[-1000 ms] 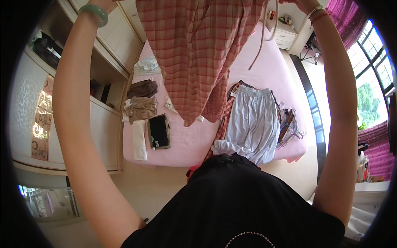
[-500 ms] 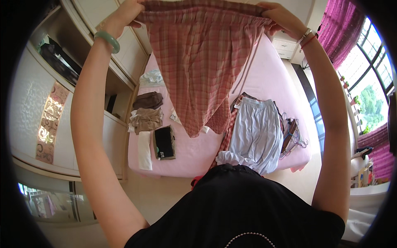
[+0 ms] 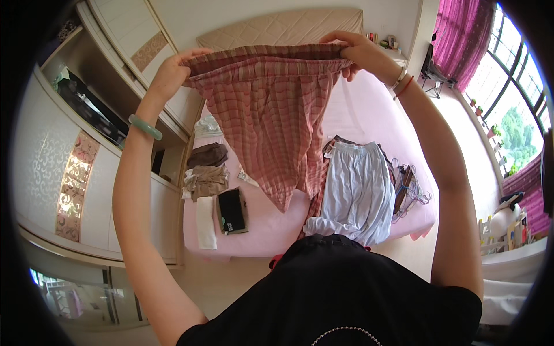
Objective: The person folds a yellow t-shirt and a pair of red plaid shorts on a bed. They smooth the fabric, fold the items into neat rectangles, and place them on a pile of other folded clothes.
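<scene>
Red-and-brown plaid pants (image 3: 265,121) with an elastic waistband hang in front of me over the bed. My left hand (image 3: 171,76) grips one end of the waistband and my right hand (image 3: 368,56) the other, so the waist is stretched wide and its opening shows. Below the waistband the cloth narrows to a drooping point. Light blue elastic-waist pants (image 3: 359,187) lie on the bed at the right, on top of other clothing with plaid cloth showing at its edge.
A pink-sheeted bed (image 3: 369,115) lies ahead. Along its left side are folded brown clothes (image 3: 208,155), a white folded cloth (image 3: 206,222) and a dark package (image 3: 232,210). Hangers (image 3: 408,187) lie at the right. A wardrobe (image 3: 104,190) stands on the left.
Both hands have come lower and closer to me, and somewhat nearer each other, with the plaid pants still between them. The headboard has come into view.
</scene>
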Available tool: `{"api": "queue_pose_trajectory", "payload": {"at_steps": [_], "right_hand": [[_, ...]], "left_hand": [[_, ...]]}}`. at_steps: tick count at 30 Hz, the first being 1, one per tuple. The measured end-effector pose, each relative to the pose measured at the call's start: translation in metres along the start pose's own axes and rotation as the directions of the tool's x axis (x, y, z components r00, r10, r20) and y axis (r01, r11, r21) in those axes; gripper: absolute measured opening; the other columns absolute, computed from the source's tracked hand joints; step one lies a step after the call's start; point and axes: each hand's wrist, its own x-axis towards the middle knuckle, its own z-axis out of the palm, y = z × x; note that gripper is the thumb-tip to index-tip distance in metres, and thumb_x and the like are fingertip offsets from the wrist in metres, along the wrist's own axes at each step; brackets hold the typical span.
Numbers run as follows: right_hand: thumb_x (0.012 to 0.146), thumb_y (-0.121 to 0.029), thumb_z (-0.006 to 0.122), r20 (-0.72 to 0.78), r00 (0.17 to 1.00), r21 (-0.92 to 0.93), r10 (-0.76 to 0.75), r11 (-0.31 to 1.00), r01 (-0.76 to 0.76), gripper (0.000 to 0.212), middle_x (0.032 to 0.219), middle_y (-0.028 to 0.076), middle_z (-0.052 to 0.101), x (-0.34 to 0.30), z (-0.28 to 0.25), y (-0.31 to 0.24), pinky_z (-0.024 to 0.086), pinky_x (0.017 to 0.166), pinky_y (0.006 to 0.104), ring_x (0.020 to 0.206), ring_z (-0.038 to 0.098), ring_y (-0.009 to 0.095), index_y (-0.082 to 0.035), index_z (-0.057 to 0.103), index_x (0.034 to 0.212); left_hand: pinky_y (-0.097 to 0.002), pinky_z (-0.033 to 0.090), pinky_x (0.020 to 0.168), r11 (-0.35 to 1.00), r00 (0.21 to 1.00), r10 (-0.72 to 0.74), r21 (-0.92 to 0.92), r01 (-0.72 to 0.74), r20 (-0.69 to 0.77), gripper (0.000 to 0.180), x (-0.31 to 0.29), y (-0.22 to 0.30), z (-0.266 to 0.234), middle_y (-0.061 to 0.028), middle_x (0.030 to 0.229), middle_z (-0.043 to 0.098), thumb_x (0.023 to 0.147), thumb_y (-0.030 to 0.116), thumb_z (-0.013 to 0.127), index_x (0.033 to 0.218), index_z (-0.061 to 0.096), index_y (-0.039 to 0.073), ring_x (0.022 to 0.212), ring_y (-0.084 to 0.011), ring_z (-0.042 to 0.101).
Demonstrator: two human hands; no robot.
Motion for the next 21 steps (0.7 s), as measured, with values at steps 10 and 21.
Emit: {"api": "queue_pose_trajectory", "payload": {"at_steps": [10,21], "right_hand": [[0.103,-0.014,0.042,0.277,0.906,0.457,-0.319,0.874,0.168,0.044,0.101,0.013,0.068,-0.027,-0.044,0.007,0.060,0.072,0.0399,0.077,0.069,0.024,-0.002,0.037,0.145],[0.106,-0.042,0.027,0.125,0.936,0.293,-0.329,0.914,0.282,0.057,0.099,0.018,0.068,-0.030,-0.057,-0.020,0.048,0.042,0.0238,0.052,0.059,0.015,-0.009,0.024,0.152]], "left_hand": [[-0.0287,0.054,0.087,0.842,0.936,0.321,-0.495,-0.213,0.143,0.059,-0.018,0.032,-0.041,-0.0083,0.112,0.062,0.080,-0.004,0.034,0.132,0.056,0.012,0.100,-0.0145,0.063],[-0.0281,0.045,0.093,0.923,0.907,0.360,0.059,-0.380,0.219,0.035,-0.047,0.076,0.011,-0.0028,0.112,0.061,0.094,0.037,0.057,0.113,0.062,0.009,0.105,-0.0141,0.058]]}}
